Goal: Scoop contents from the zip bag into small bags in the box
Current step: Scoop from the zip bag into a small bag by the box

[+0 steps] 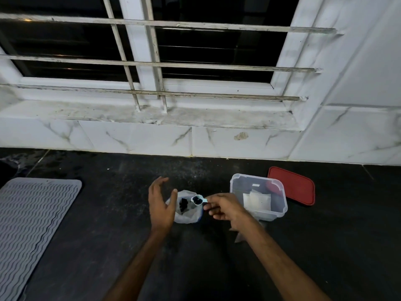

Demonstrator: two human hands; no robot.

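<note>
1. Zip bag [186, 208]: clear, crumpled plastic, mouth open upward, standing on the dark counter [217, 268] between the 2 hands. Dark chunks sit inside; a blue edge shows at its lower right.
2. Scoop [198, 199]: small, pale blue, bowl filled with dark material, held over the bag's open mouth, just at its right rim.
3. Right hand [223, 207]: thumb and forefinger pinched on the scoop's short handle, other fingers curled under.
4. Left hand [160, 205]: fingers spread wide, holding nothing; thumb close to the bag's left rim, contact unclear.
5. Box [258, 196]: clear plastic, lidless, just right of the right hand. Small white bags [257, 200] lie inside, plus something red at the back corner.
6. Red lid [291, 185] lies flat behind and right of the box.
7. Grey ribbed mat [32, 224] at far left, well apart.
8. No legible writing or brand on any item.
</note>
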